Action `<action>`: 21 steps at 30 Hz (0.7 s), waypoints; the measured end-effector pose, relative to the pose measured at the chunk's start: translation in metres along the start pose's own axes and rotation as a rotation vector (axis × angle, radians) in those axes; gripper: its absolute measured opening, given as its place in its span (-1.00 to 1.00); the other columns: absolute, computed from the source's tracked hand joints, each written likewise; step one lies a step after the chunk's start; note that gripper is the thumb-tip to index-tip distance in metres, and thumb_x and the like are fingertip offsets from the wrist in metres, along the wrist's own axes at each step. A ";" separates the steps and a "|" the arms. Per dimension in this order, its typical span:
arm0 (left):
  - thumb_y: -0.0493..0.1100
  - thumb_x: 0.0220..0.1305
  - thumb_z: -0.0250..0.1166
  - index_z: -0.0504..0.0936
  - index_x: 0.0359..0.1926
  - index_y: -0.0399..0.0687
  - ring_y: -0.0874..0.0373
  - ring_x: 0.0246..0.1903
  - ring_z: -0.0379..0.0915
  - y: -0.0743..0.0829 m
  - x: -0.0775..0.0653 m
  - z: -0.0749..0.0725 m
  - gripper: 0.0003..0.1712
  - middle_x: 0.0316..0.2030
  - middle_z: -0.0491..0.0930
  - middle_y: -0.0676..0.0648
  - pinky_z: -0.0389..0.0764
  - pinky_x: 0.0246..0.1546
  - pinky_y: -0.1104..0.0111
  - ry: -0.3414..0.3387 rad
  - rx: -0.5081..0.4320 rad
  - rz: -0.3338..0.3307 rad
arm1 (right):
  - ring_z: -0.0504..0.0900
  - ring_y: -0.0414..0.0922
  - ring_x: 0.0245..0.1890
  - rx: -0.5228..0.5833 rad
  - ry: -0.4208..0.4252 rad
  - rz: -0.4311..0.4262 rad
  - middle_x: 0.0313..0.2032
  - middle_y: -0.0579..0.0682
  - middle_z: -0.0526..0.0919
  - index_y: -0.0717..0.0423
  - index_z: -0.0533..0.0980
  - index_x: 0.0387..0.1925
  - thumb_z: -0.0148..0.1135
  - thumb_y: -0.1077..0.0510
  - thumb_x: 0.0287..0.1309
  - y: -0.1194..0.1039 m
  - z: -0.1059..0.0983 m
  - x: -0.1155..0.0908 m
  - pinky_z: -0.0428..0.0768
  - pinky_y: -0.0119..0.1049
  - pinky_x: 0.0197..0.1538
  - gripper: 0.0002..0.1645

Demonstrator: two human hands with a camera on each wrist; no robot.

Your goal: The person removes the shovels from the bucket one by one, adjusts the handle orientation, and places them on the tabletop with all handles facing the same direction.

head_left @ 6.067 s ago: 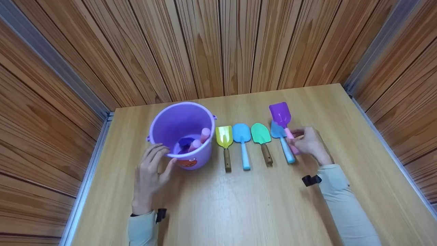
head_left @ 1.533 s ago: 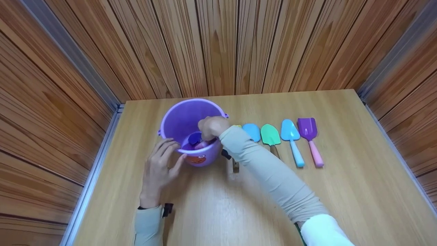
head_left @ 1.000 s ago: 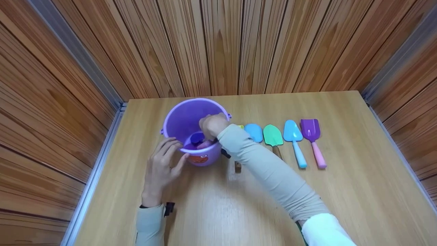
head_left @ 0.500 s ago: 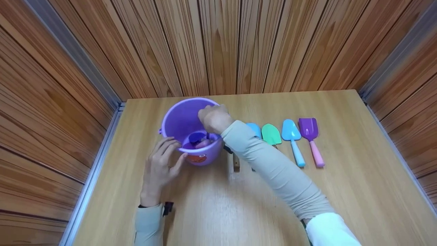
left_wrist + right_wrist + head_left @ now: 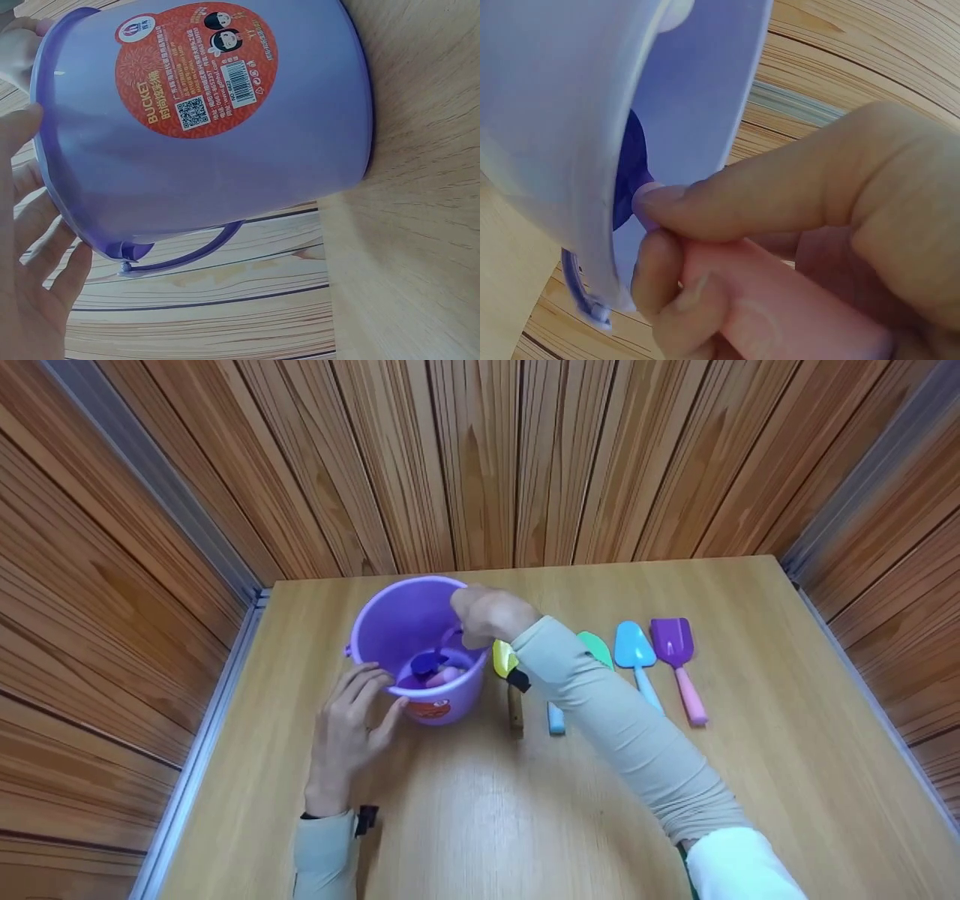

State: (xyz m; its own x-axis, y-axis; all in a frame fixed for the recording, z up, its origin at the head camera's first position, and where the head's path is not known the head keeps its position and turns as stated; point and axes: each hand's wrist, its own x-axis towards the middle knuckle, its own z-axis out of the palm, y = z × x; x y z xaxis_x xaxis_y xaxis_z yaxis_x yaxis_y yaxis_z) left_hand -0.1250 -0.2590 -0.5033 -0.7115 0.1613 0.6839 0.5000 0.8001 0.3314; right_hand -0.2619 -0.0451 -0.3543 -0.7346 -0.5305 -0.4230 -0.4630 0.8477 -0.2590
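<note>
A purple bucket (image 5: 405, 622) stands upright on the table. My left hand (image 5: 349, 731) holds its near rim, thumb outside and fingers over the edge. At the bucket's right rim, my right hand (image 5: 491, 613) grips the pink handle (image 5: 780, 307) of a toy shovel. That shovel's dark purple end (image 5: 632, 169) is still inside the bucket, its shape partly hidden by the rim. Deeper in the bucket lie a dark purple piece (image 5: 427, 663) and another pink handle (image 5: 446, 676).
To the right, a row holds a yellow shovel (image 5: 504, 658), a blue handle (image 5: 556, 720), a green trowel (image 5: 595, 646), a blue trowel (image 5: 634, 645) and a purple shovel (image 5: 673, 640) with a pink handle. My right sleeve (image 5: 607, 720) covers part of it. Wooden walls surround the table.
Earlier my right hand held the purple shovel over the blue trowel; that shovel now lies at the row's right end. Lately this hand has risen from inside the bucket, moving right, gripping another shovel.
</note>
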 end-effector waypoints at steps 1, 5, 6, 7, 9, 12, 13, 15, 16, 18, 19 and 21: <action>0.04 0.27 0.40 0.66 0.07 -0.05 0.10 0.25 0.43 0.000 0.000 0.000 -0.58 0.05 0.66 -0.02 0.47 0.33 0.21 0.000 -0.004 -0.001 | 0.56 -0.12 -0.35 0.022 0.004 -0.008 -0.23 0.04 0.56 0.16 0.50 -0.15 0.15 0.36 0.19 0.002 -0.001 -0.001 0.60 -0.37 -0.38 -0.81; 0.03 0.27 0.41 0.66 0.07 -0.05 0.10 0.25 0.43 -0.001 0.001 -0.001 -0.58 0.05 0.66 -0.02 0.48 0.32 0.20 0.002 -0.016 -0.005 | 0.57 -0.13 -0.40 0.091 0.039 -0.056 -0.25 0.05 0.59 0.16 0.49 -0.11 0.07 0.27 0.32 0.008 -0.003 -0.007 0.58 -0.37 -0.41 -0.85; 0.03 0.27 0.41 0.66 0.07 -0.05 0.10 0.25 0.43 -0.001 0.001 -0.001 -0.58 0.05 0.66 -0.02 0.48 0.32 0.20 0.001 -0.016 -0.005 | 0.56 -0.13 -0.42 0.106 0.049 -0.068 -0.26 0.06 0.60 0.16 0.49 -0.12 0.05 0.25 0.34 0.009 -0.003 -0.008 0.57 -0.37 -0.43 -0.86; 0.03 0.27 0.41 0.66 0.07 -0.05 0.10 0.25 0.43 -0.001 0.001 -0.001 -0.58 0.05 0.66 -0.02 0.48 0.32 0.21 0.002 -0.018 -0.006 | 0.56 -0.14 -0.44 0.113 0.061 -0.078 -0.27 0.05 0.59 0.15 0.49 -0.12 0.05 0.22 0.35 0.011 -0.003 -0.010 0.56 -0.37 -0.43 -0.86; 0.03 0.27 0.41 0.66 0.07 -0.05 0.10 0.25 0.43 -0.001 0.001 0.000 -0.58 0.05 0.66 -0.02 0.47 0.32 0.21 0.002 -0.020 -0.007 | 0.54 -0.14 -0.44 0.135 0.086 -0.090 -0.28 0.05 0.59 0.17 0.50 -0.11 0.05 0.18 0.38 0.014 -0.004 -0.013 0.55 -0.37 -0.43 -0.83; 0.04 0.27 0.41 0.66 0.08 -0.03 0.10 0.25 0.43 -0.001 0.001 0.001 -0.58 0.05 0.66 0.00 0.47 0.33 0.20 0.004 -0.022 -0.011 | 0.58 -0.11 -0.37 0.192 0.099 -0.106 -0.23 0.06 0.60 0.23 0.53 -0.01 0.07 0.15 0.43 0.020 -0.004 -0.015 0.61 -0.36 -0.37 -0.74; 0.04 0.27 0.41 0.66 0.08 -0.03 0.10 0.25 0.43 -0.001 0.000 0.001 -0.58 0.06 0.66 0.00 0.48 0.32 0.20 0.005 -0.021 -0.013 | 0.60 -0.10 -0.33 0.203 0.106 -0.115 -0.20 0.07 0.61 0.24 0.54 0.03 0.08 0.14 0.43 0.023 -0.004 -0.016 0.64 -0.35 -0.33 -0.71; 0.04 0.26 0.42 0.66 0.07 -0.03 0.09 0.25 0.43 -0.001 0.000 0.001 -0.58 0.06 0.66 -0.01 0.48 0.32 0.18 0.005 -0.018 -0.016 | 0.63 -0.08 -0.24 0.226 0.111 -0.129 -0.12 0.09 0.64 0.26 0.55 0.08 0.12 0.14 0.43 0.029 -0.004 -0.017 0.68 -0.32 -0.26 -0.66; 0.04 0.26 0.42 0.66 0.07 -0.04 0.09 0.26 0.43 -0.001 -0.001 0.002 -0.58 0.05 0.66 -0.02 0.49 0.31 0.18 0.004 -0.017 -0.018 | 0.64 -0.07 -0.22 0.237 0.111 -0.134 -0.09 0.09 0.65 0.26 0.56 0.09 0.13 0.13 0.43 0.032 -0.005 -0.017 0.69 -0.31 -0.24 -0.66; 0.04 0.26 0.42 0.66 0.07 -0.04 0.10 0.26 0.42 -0.001 -0.001 0.002 -0.57 0.05 0.66 -0.04 0.50 0.31 0.17 0.002 -0.013 -0.022 | 0.64 -0.05 -0.15 0.257 0.122 -0.141 -0.04 0.10 0.65 0.24 0.58 0.09 0.16 0.12 0.42 0.038 -0.005 -0.019 0.71 -0.28 -0.17 -0.66; 0.05 0.26 0.41 0.66 0.07 -0.04 0.10 0.26 0.42 -0.001 -0.001 0.001 -0.57 0.06 0.66 -0.04 0.50 0.30 0.17 0.001 -0.010 -0.024 | 0.64 -0.06 -0.15 0.272 0.128 -0.140 -0.04 0.10 0.66 0.22 0.59 0.08 0.17 0.10 0.42 0.041 -0.006 -0.020 0.71 -0.28 -0.15 -0.66; 0.05 0.26 0.41 0.66 0.07 -0.04 0.11 0.26 0.42 0.000 -0.001 0.002 -0.57 0.06 0.65 -0.04 0.50 0.30 0.18 -0.001 -0.007 -0.026 | 0.65 -0.06 -0.15 0.301 0.143 -0.146 -0.06 0.09 0.68 0.19 0.61 0.06 0.19 0.08 0.41 0.047 -0.006 -0.022 0.71 -0.27 -0.13 -0.66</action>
State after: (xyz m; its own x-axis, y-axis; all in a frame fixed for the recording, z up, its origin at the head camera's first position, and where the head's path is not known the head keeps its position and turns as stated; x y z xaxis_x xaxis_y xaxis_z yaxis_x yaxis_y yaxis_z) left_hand -0.1251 -0.2584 -0.5050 -0.7247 0.1414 0.6743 0.4848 0.8001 0.3533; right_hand -0.2702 0.0064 -0.3513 -0.7434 -0.6234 -0.2422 -0.4169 0.7151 -0.5611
